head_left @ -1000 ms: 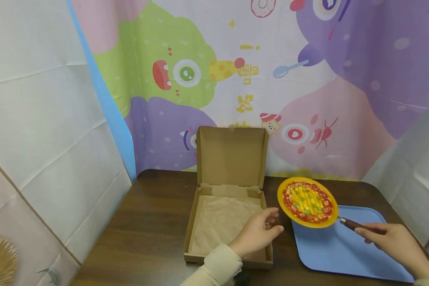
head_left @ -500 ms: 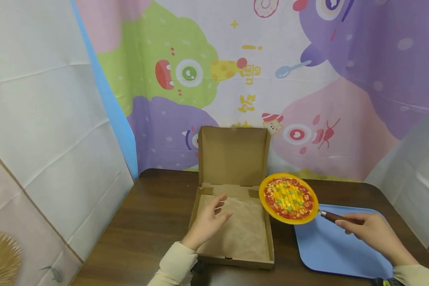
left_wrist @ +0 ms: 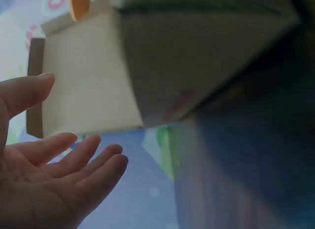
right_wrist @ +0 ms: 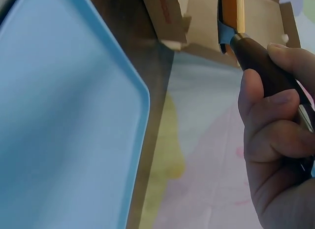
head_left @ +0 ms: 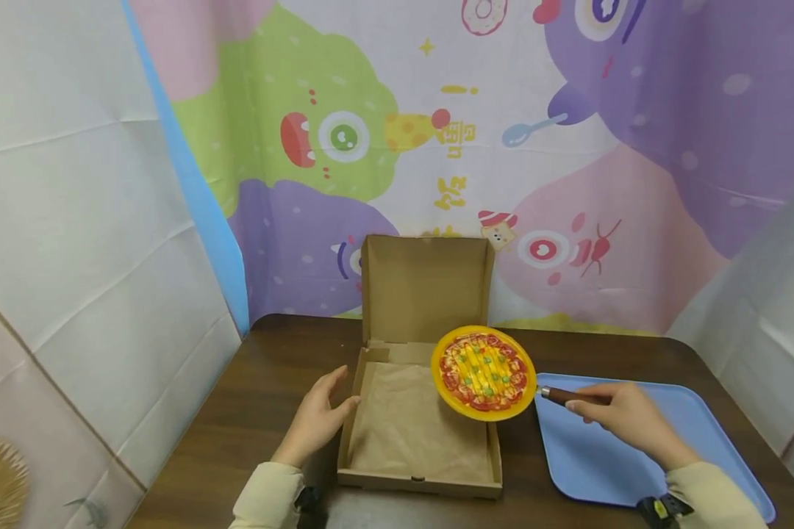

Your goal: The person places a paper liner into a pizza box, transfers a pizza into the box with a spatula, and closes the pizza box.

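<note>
My right hand [head_left: 630, 420] grips the dark brown handle of a pizza server [head_left: 561, 396], fingers curled round it. On the server's blade lies a round pizza [head_left: 483, 373] with a yellow rim, red and green topping and yellow stripes. It is held over the right part of an open cardboard pizza box [head_left: 420, 485], tilted a little; most of the blade is hidden under it. My left hand [head_left: 315, 417], fingers spread and holding nothing, is beside the box's left wall. In the left wrist view those fingers [left_wrist: 88, 162] show relaxed, with the box behind them.
The box lid [head_left: 426, 290] stands upright at the back, and brown paper [head_left: 403, 422] lines the box. To the right, a blue tray [head_left: 582, 463] lies on the dark wooden table [head_left: 238, 441]. Behind hangs a cartoon-printed curtain [head_left: 423, 147].
My right hand has carried the server and pizza leftward, from above the tray to over the box. My left hand has moved left, from over the box to its left side.
</note>
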A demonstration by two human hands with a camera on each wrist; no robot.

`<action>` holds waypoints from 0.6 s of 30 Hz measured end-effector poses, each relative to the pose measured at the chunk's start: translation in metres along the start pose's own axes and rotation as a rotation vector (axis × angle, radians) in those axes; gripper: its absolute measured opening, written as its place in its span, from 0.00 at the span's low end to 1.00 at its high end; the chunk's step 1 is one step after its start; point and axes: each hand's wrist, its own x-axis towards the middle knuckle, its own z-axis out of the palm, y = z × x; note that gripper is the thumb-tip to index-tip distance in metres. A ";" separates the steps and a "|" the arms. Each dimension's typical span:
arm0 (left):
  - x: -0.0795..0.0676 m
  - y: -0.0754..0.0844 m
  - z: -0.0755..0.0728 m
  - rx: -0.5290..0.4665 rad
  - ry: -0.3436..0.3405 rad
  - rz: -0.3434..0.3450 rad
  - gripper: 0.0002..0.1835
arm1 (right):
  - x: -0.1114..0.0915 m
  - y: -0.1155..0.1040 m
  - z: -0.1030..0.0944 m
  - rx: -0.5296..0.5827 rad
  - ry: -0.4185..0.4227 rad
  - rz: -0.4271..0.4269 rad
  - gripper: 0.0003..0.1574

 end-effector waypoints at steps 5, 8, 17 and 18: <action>-0.006 -0.013 -0.001 0.034 -0.025 -0.066 0.33 | 0.007 -0.008 0.012 0.059 -0.016 -0.059 0.29; -0.010 -0.019 0.000 0.063 -0.042 -0.102 0.33 | 0.010 -0.010 0.019 0.116 -0.032 -0.102 0.25; -0.016 -0.029 0.003 0.057 -0.024 -0.143 0.30 | 0.016 -0.012 0.041 0.160 -0.051 -0.158 0.22; -0.016 -0.029 0.004 0.052 -0.024 -0.143 0.29 | 0.016 -0.012 0.043 0.170 -0.058 -0.166 0.22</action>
